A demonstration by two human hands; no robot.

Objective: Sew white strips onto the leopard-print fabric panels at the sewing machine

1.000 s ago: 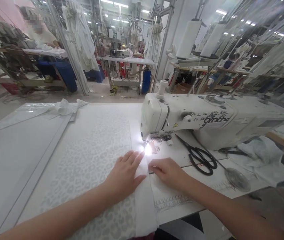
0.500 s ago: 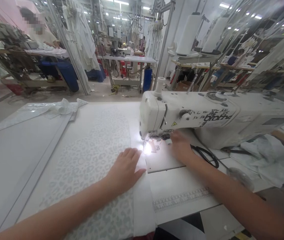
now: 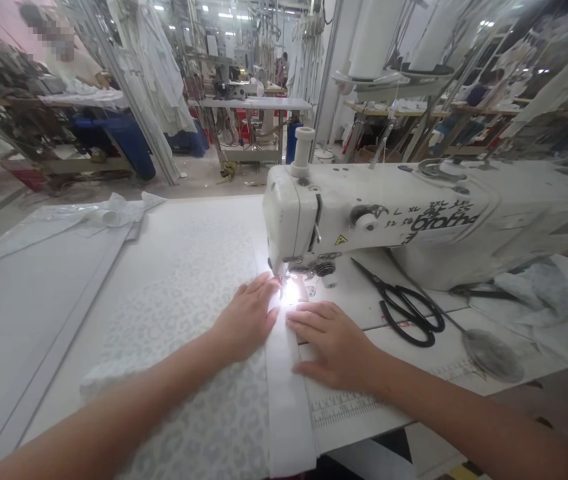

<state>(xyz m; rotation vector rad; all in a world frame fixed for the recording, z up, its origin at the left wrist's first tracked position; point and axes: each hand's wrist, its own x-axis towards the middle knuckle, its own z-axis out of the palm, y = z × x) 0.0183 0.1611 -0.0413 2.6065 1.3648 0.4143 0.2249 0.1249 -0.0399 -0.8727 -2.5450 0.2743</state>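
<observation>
A white sewing machine [image 3: 304, 207] stands in front of me, its lamp lighting the needle area. Leopard-print fabric [image 3: 184, 320] in pale grey and white lies left of the needle, with a plain white strip [image 3: 287, 407] along its right edge. My left hand [image 3: 249, 313] rests on the fabric just left of the presser foot, fingers stretched out. Flat on the strip's right edge lies my right hand [image 3: 331, 343], fingers extended, close in front of the needle. Black scissors [image 3: 404, 300] lie on the machine bed to the right of that hand.
A printed ruler scale [image 3: 349, 408] runs along the table's front edge. Crumpled fabric [image 3: 539, 307] lies at the right. A large white panel [image 3: 29, 307] covers the left side. Thread cones [image 3: 371, 47] stand behind the machine. Another person [image 3: 64, 53] sits at a far-left table.
My right hand has come away from beneath the machine arm, down and left onto the white strip. The scissors now show fully. My left hand has shifted slightly up and left.
</observation>
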